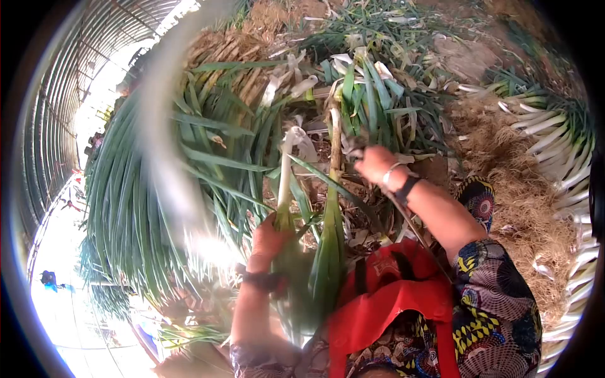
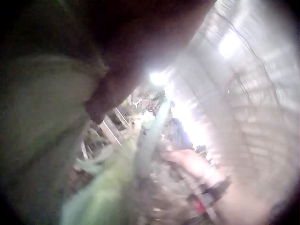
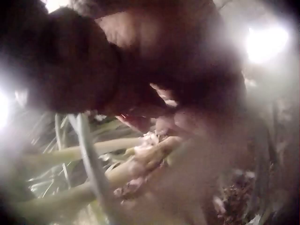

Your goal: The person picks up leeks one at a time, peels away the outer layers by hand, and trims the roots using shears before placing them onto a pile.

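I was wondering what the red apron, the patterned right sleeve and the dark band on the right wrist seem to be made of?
The red apron looks like smooth, coated fabric or thin plastic, judging by its stiff, broad folds. The patterned right sleeve looks like soft, matte printed cloth, since it creases loosely. The dark band could be rubber or woven fabric; its dull surface doesn't settle which.

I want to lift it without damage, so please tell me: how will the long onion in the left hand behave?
The onion will probably stay fairly stiff along its straight white stem. Its leaves may flop, as those in the pile droop. The thin, loose skin near its white end looks likely to tear.
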{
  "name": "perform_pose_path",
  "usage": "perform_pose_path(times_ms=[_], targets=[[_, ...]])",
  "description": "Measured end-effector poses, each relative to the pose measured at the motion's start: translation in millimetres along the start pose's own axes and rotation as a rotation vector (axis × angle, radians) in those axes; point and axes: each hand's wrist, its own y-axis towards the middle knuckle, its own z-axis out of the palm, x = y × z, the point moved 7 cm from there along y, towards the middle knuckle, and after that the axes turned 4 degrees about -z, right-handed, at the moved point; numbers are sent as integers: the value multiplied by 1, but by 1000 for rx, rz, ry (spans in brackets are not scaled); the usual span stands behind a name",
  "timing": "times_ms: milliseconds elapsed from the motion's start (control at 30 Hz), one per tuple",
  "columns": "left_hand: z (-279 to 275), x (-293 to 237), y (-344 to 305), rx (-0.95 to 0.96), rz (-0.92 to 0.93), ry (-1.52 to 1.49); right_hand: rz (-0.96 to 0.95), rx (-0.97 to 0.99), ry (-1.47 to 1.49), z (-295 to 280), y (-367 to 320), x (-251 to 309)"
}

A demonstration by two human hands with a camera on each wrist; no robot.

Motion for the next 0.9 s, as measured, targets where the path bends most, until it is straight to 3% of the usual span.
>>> perform_pose_path(times_ms=[33, 67, 100, 167, 200, 233, 300, 367, 500, 600, 900], targets=[[-1, 6, 4, -254, 75, 182, 55, -37, -41, -11, 0, -11], [3, 10, 1, -497, 146, 363, -30, -90, -83, -15, -12, -14], [6, 12, 5, -520, 223, 237, -51, -36, -47, -11, -27, -16], [34, -1, 22, -142, 123, -336, -182, 43, 157, -26, -81, 22], [58, -6, 25, 66, -7, -475, -188, 91, 79, -13, -93, 12], [68, -23, 26, 112, 95, -357, -192, 138, 8, -4, -105, 4], [92, -45, 22, 179, 16, -309, -179, 162, 13, 1, -129, -5], [134, -34, 37, 263, 24, -394, -206, 141, 1, 1, -147, -7], [154, -29, 44, 386, 20, -495, -216, 297, 48, 3, -177, 4], [148, -39, 41, 370, -10, -395, -234, 300, 26, 6, -190, 13], [122, -60, 18, -68, 48, -154, -261, 153, 37, 9, -144, 11]])
